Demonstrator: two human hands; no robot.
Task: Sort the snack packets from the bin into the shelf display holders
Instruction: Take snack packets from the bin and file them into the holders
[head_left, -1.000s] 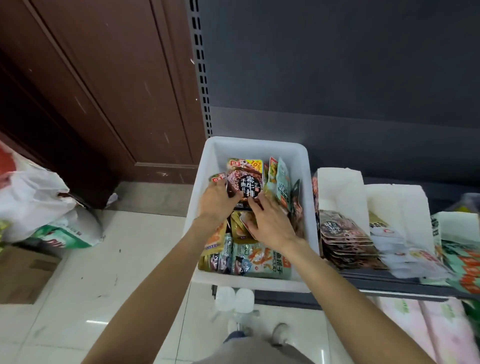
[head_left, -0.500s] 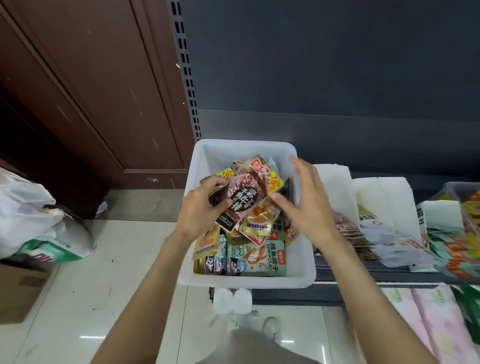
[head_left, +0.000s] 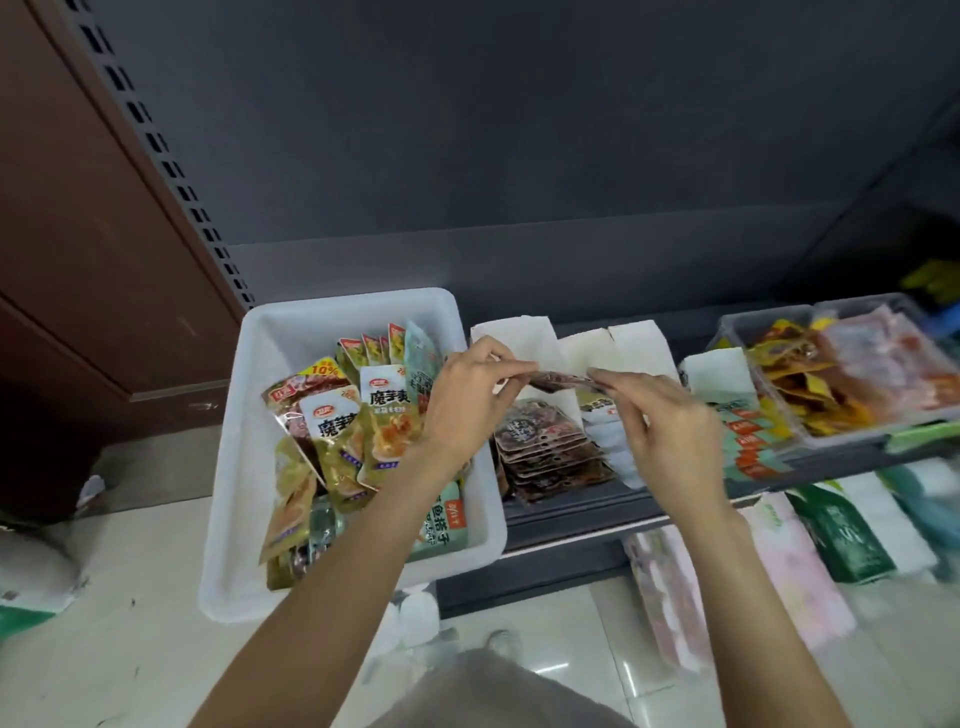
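Nearest, both bare forearms reach up from the bottom edge over a pale tiled floor (head_left: 130, 597). Left of them the white bin (head_left: 358, 312) stands full of mixed snack packets (head_left: 337, 441). Two white-and-gold ones at its middle read "魔芋爽", a brown one behind them has a yellow corner flash reading "10%", and a pale green packet by the near right wall shows writing half covered by the left forearm, so only part of it can be read.

Right of the bin a dark shelf (head_left: 571, 512) carries white card display holders. The first holder (head_left: 524, 338) contains a shingled stack of dark brown packets (head_left: 550, 452), the print on them too blurred to read. The second holder (head_left: 636, 340) has white packets, and farther right lie teal-and-orange packets (head_left: 748, 441) and a clear tray (head_left: 769, 325) of orange and red ones.

Above the first holder the left hand (head_left: 465, 402) and the right hand (head_left: 660, 421) share one dark brown packet (head_left: 563, 383). Each hand's fingers pinch an end of it, thumb against fingertips, the remaining fingers loosely curled. The packet is seen nearly edge-on, a thin flat dark strip with a mottled brown print, perhaps matching the stack below. Its long axis runs left to right, roughly level, its left end by the bin side and its right end toward the second holder.

Behind everything rises a dark grey back panel (head_left: 519, 130).
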